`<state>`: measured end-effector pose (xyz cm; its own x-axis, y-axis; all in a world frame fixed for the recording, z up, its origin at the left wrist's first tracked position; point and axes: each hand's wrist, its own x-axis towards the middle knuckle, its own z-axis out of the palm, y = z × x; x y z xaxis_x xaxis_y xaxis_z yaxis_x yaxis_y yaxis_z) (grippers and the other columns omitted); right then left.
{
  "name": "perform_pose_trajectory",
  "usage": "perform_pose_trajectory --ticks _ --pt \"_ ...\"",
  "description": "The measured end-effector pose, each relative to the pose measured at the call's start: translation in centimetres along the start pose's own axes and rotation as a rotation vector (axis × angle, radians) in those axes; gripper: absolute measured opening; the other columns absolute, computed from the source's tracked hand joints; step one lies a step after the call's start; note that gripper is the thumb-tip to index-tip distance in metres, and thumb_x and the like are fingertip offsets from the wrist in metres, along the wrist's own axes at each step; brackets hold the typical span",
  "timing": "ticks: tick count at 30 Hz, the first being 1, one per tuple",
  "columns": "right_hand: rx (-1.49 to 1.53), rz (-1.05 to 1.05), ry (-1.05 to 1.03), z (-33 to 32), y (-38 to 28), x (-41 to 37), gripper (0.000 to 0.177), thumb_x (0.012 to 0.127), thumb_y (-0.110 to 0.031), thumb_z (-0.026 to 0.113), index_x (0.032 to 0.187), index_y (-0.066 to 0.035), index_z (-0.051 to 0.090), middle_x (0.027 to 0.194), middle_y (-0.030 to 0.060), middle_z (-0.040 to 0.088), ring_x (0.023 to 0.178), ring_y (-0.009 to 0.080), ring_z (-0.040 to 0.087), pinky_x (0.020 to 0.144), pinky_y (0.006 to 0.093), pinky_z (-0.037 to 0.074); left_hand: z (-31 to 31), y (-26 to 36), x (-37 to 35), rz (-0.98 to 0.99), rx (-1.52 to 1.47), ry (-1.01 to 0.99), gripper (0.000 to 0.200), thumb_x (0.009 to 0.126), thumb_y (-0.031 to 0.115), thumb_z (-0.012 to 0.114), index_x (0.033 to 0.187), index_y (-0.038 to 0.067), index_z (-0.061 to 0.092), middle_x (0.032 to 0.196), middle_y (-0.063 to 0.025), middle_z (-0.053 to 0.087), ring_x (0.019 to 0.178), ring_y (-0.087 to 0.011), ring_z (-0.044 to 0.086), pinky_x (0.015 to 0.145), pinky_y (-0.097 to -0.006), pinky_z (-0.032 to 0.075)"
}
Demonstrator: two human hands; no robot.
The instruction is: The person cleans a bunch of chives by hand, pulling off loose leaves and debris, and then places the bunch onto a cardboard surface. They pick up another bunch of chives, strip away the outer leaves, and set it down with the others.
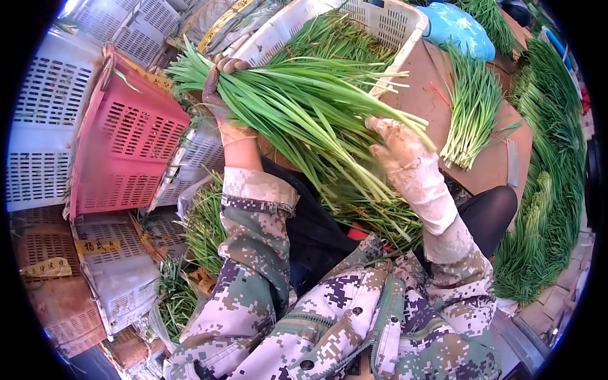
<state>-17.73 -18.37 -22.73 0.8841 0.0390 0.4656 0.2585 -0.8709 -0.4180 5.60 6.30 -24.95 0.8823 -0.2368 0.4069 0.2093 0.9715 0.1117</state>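
A loose bunch of long green leafy stalks (297, 107) stretches across the view in front of me. My left hand (221, 92), in a brownish stained glove, is wrapped round its leafy end at the upper left. My right hand (402, 149), in a dirty white glove, is at the pale stem ends on the right, its fingers partly spread and slightly blurred; whether it grips any stems is unclear. Below the bunch, more loose stalks (386, 218) lie over my lap. Both forearms are in camouflage sleeves.
Behind the bunch stands a white crate (405, 25) holding more stalks. A bundle (472, 114) lies on a brown board (418, 79) at the right, near a blue bag (456, 28). A green heap (544, 183) covers the far right. Pink (126, 133) and white crates (47, 114) are stacked left.
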Motion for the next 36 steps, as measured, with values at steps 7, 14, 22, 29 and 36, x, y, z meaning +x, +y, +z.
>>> perform_pose_trajectory --ticks 7,14,22,29,36 --pt "0.103 0.193 -0.057 2.4 1.9 0.7 0.044 0.079 -0.014 0.067 0.12 -0.006 0.055 0.113 0.0163 0.06 0.107 0.0319 0.056 0.092 0.0394 0.045 0.9 -0.6 -0.3 -0.025 -0.04 -0.086 0.028 0.079 0.006 0.06 0.104 0.0 0.05 0.08 -0.0031 0.048 0.078 -0.0172 0.05 0.083 -0.0357 0.043" --pt "0.617 0.31 -0.215 0.3 3.5 2.0 0.02 0.085 -0.008 0.062 0.104 -0.001 0.064 0.098 0.0074 0.065 0.088 0.016 0.06 0.082 0.0282 0.048 1.2 -0.4 -0.6 -0.034 0.007 -0.05 0.027 0.077 0.007 0.059 0.103 0.001 0.051 0.082 -0.0052 0.053 0.08 -0.0187 0.054 0.087 -0.038 0.044" --pt "0.702 0.48 -0.268 -4.7 2.6 3.9 0.017 0.088 -0.018 0.061 0.088 -0.001 0.065 0.083 -0.0012 0.062 0.075 0.0058 0.053 0.071 0.0229 0.045 1.0 -0.8 -0.8 -0.077 0.089 -0.021 0.03 0.077 0.008 0.059 0.105 0.001 0.051 0.081 -0.0044 0.055 0.077 -0.0193 0.056 0.085 -0.039 0.043" --pt "0.416 0.412 -0.146 -1.0 5.1 2.8 0.018 0.084 -0.018 0.064 0.099 -0.006 0.066 0.089 0.0103 0.067 0.083 0.022 0.064 0.076 0.0329 0.049 1.0 -2.0 -0.7 -0.065 0.227 0.2 0.024 0.078 0.008 0.059 0.099 0.0 0.054 0.081 -0.0059 0.056 0.078 -0.0214 0.056 0.085 -0.0395 0.045" --pt "0.16 0.237 -0.039 0.2 5.8 1.5 0.027 0.079 -0.017 0.068 0.104 -0.008 0.064 0.095 0.0123 0.066 0.089 0.0284 0.063 0.078 0.0362 0.05 1.9 -2.8 -0.5 -0.126 0.289 0.278 0.015 0.078 0.01 0.059 0.087 -0.001 0.056 0.078 -0.0103 0.057 0.077 -0.0266 0.055 0.085 -0.0391 0.047"
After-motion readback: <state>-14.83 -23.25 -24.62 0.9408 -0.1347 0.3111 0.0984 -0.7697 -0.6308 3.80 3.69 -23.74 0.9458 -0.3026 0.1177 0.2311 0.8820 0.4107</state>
